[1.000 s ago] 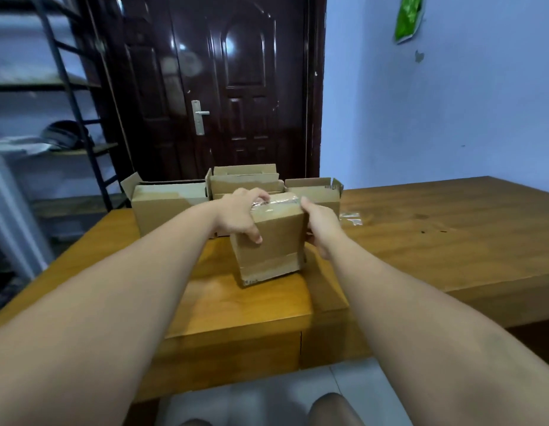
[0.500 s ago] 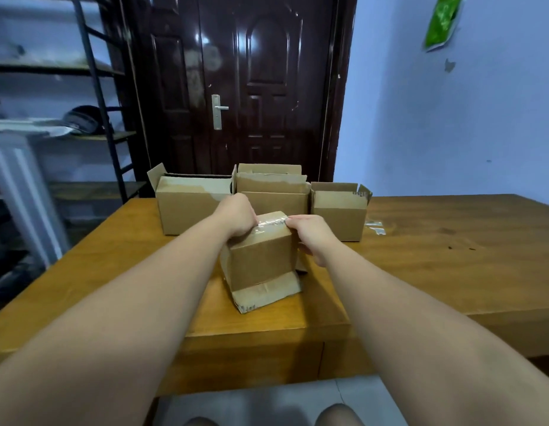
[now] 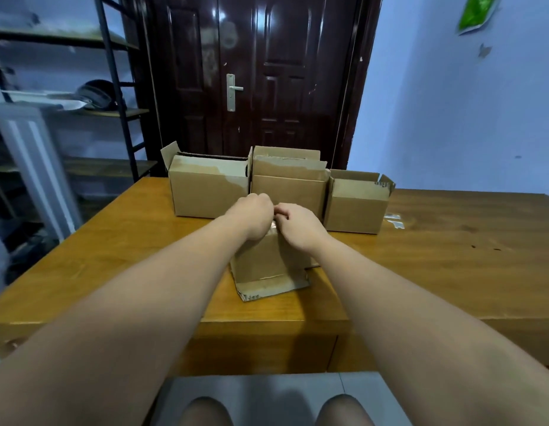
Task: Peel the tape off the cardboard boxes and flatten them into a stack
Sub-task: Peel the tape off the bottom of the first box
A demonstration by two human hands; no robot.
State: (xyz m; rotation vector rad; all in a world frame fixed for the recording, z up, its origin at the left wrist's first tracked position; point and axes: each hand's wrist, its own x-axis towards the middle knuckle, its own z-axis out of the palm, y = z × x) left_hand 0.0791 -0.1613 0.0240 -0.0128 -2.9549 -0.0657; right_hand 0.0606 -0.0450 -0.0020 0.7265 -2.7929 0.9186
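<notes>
Both hands meet on top of the near cardboard box point(image 3: 267, 265): the left hand point(image 3: 253, 215) is curled into a loose fist over the box's upper edge, and the right hand point(image 3: 298, 224) presses against it with fingers bent, pinching at a shiny bit of tape point(image 3: 272, 223) that shows between them. Whether either hand has the tape firmly gripped cannot be told, since the knuckles hide the fingertips. That box stands near the front of the desk point(image 3: 451, 272), tilted slightly, with a bottom flap point(image 3: 271, 287) splayed out flat toward the person.

Behind it three more boxes stand in a row touching one another. On the left, the wide box point(image 3: 208, 192) has its top open with a side flap raised; its inside is dark and nothing can be made out in it. In the middle, the tall box point(image 3: 288, 179) has flaps folded up, contents hidden. At the right end, the small box point(image 3: 356, 201) is open too, its inside unseen. Just beside that one, scraps of clear tape point(image 3: 393, 219) lie on the wood.

To the right of the row the desk runs on as bare wood, and a broad strip lies uncovered on the left as well. Its front edge sits just below the splayed flap, close to the person's knees point(image 3: 205, 410). A dark door point(image 3: 261, 72) and a metal shelf rack point(image 3: 113, 87) stand behind
</notes>
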